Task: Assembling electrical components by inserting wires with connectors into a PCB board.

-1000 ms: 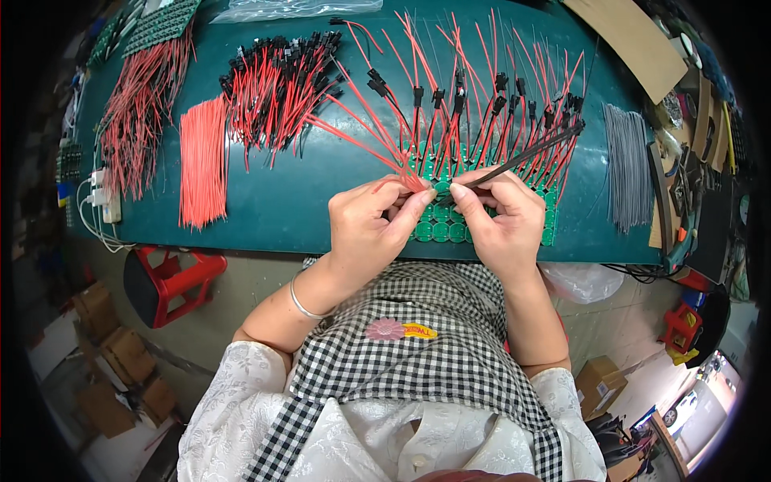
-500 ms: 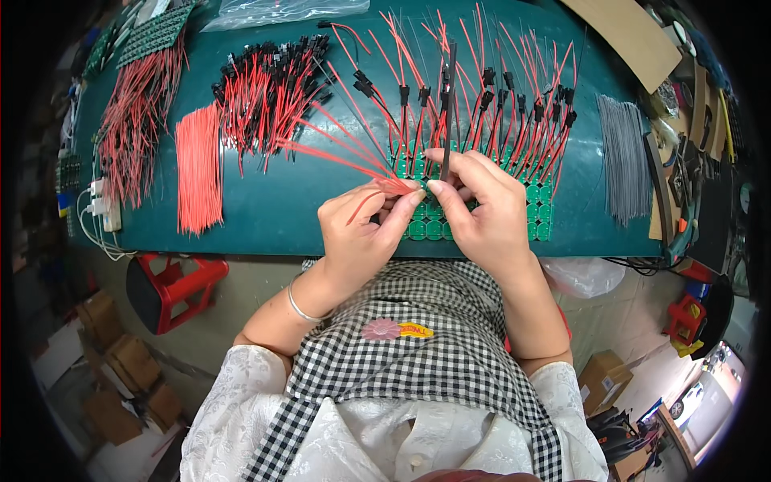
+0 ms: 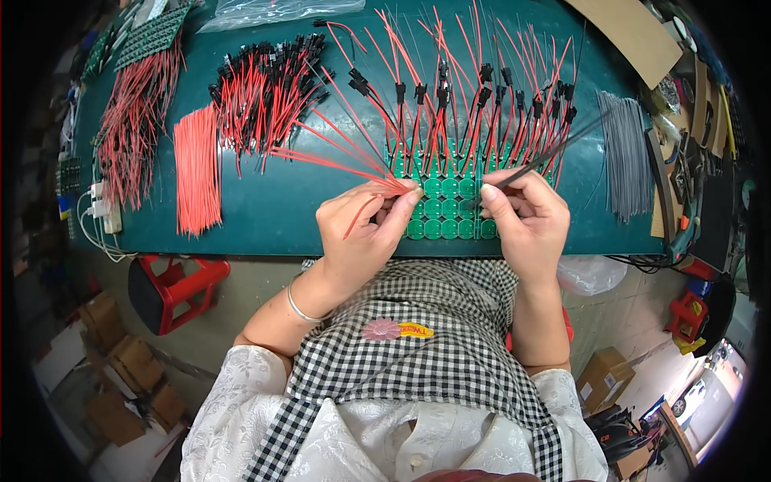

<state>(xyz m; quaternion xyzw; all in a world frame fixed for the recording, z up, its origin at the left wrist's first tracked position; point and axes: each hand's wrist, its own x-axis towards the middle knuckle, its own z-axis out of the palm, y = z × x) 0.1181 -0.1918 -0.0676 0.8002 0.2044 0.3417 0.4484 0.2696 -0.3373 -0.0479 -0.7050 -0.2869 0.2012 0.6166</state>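
In the head view, the two hands are staying apart from each other near the middle of the frame. The left hand [image 3: 359, 229] is pinching a fan of red wires [image 3: 391, 183] between thumb and fingers; these are spreading toward the upper left, and one short red end is curving over the back of the hand. The right hand [image 3: 532, 225] is pinching a slim bunch of black wires [image 3: 550, 153], which is slanting toward the upper right.

Between the hands, at the centre of the frame, a panel of round green circuit boards [image 3: 441, 209] is lying on the green counter [image 3: 269, 213]. From its far part, red and black leads with black connectors [image 3: 442, 97] are rising toward the top of the frame.

At upper left, a heap of connector leads [image 3: 269, 92] is lying beside a straight bundle of red wires [image 3: 197, 173]. At upper right, a bundle of grey wires [image 3: 624, 157] is resting.
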